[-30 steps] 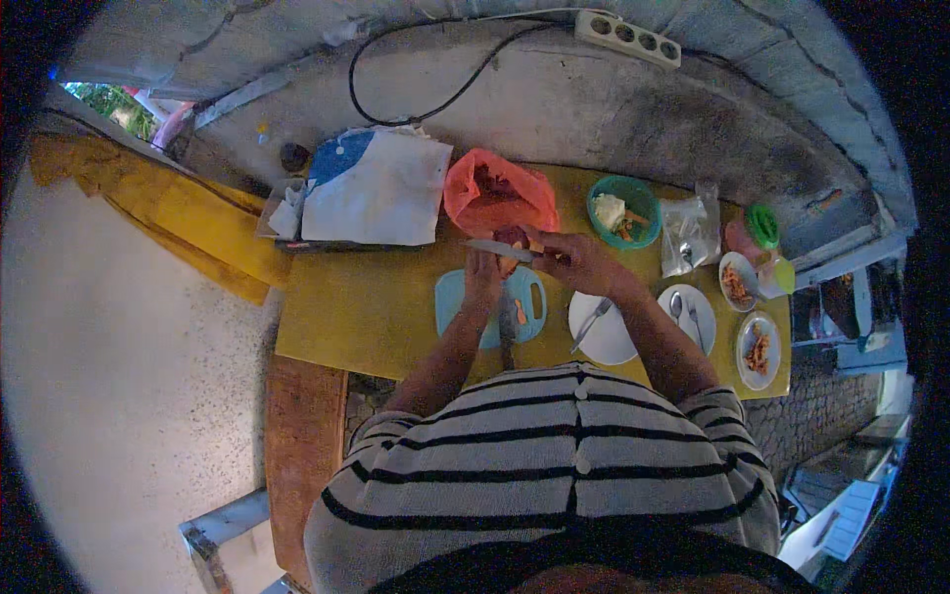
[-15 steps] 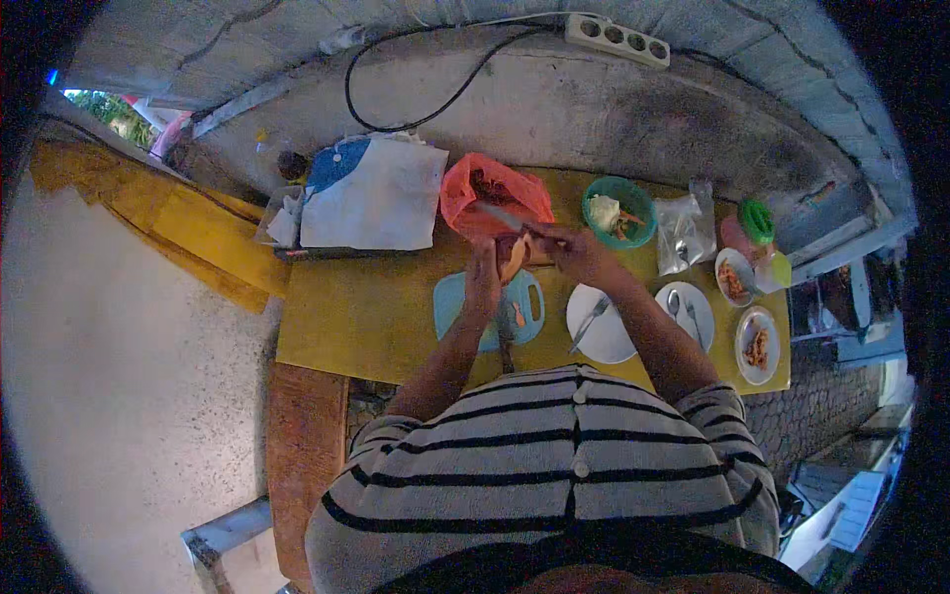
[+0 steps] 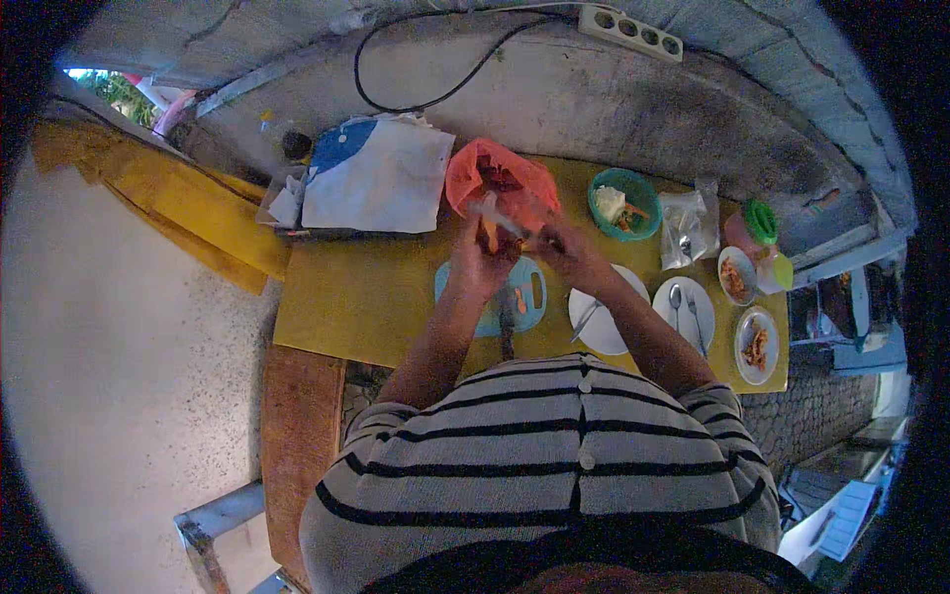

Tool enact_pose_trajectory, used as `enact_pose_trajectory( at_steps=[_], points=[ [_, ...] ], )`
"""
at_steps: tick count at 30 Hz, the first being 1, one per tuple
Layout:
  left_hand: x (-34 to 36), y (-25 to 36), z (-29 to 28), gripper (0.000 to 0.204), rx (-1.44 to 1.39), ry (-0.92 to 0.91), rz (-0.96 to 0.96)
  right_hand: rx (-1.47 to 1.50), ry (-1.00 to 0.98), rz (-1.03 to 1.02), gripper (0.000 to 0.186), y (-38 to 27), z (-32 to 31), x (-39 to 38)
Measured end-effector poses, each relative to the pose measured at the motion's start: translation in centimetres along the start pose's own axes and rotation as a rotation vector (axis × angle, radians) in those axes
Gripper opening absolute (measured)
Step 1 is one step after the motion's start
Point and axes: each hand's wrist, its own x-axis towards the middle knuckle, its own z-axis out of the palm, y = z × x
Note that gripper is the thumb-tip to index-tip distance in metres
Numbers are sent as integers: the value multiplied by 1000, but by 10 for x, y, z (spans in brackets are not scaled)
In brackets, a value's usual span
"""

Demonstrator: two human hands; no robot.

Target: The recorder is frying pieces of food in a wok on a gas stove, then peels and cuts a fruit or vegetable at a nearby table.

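Note:
Over the near side of a red plastic bag [image 3: 529,178], my left hand [image 3: 482,269] is closed around an orange, carrot-like piece [image 3: 490,234]. My right hand [image 3: 566,255] grips a knife [image 3: 510,222], its pale blade lying across the piece; motion blurs the blade. The bag stands with its mouth wide, showing dark scraps inside. Below my hands is a light blue cutting board [image 3: 534,315], partly covered by my left forearm. On it rest a small orange piece [image 3: 522,300] and a dark, long-handled utensil [image 3: 507,332] that reaches past its near edge.
Right of my hands stands a green bowl [image 3: 648,230] with white and orange food. White plates [image 3: 623,332] with cutlery, a clear plastic bag [image 3: 688,238], lidded jars [image 3: 760,223] and dishes of orange food [image 3: 756,348] fill the right. A white-and-blue covered stack [image 3: 376,183] sits back left.
My left hand has turned, tipping the orange piece more upright. The right hand has moved slightly down and the blade now crosses the piece. The whole view has shifted slightly.

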Motion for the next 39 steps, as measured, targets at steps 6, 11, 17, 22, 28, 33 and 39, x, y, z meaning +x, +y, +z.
enact_pose_trajectory(
  at_steps=[6,11,17,22,28,33,39],
  points=[
    [-14,2,27,52,178,-85,103,60,-197,-99,78,-35,-5,3],
    [-6,-15,7,53,679,-98,465,13,-261,17,84,-33,-10,8],
    [-23,-6,16,73,563,-189,287,6,-313,-2,83,-28,-18,9],
    [-6,-9,8,45,297,-48,74,-112,-275,-59,75,-45,-32,12],
    [-8,-12,32,44,185,85,-59,-76,-231,-32,71,-36,-27,10],
    [-10,-5,28,45,251,14,-79,-56,-246,-91,75,-40,-42,13],
    [-8,-15,34,47,274,75,6,-128,-197,9,72,-38,-37,11]
  ],
)
